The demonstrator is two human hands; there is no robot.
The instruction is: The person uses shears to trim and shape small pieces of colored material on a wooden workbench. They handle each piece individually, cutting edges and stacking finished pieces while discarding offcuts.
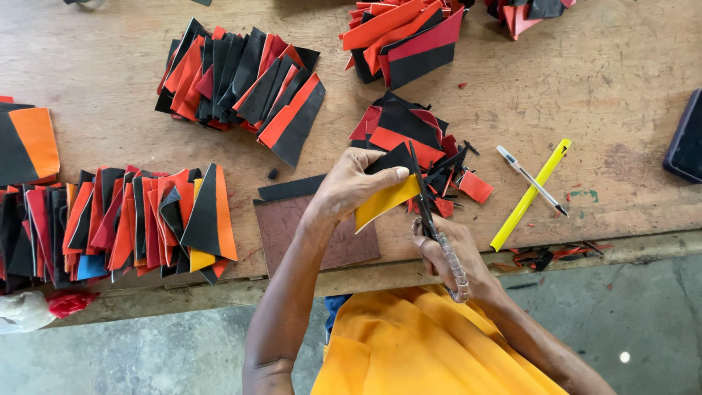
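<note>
My left hand [351, 184] pinches a small black-and-yellow sheet piece [386, 197] above the table's front edge. My right hand [450, 252] grips a pair of scissors [425, 197], whose dark blades point away from me along the piece's right edge. Just beyond the blades lies a heap of red and black offcuts [417, 139]. Under my left hand a brown square board [289, 227] rests on the wooden table [110, 73], with a black strip at its far edge.
Fanned stacks of red, orange and black pieces lie at the left [124, 219], at the centre back [245, 80] and at the top [402, 36]. A yellow knife [530, 194] and a pen [530, 179] lie at the right. A dark flat object [687, 139] is at the right edge.
</note>
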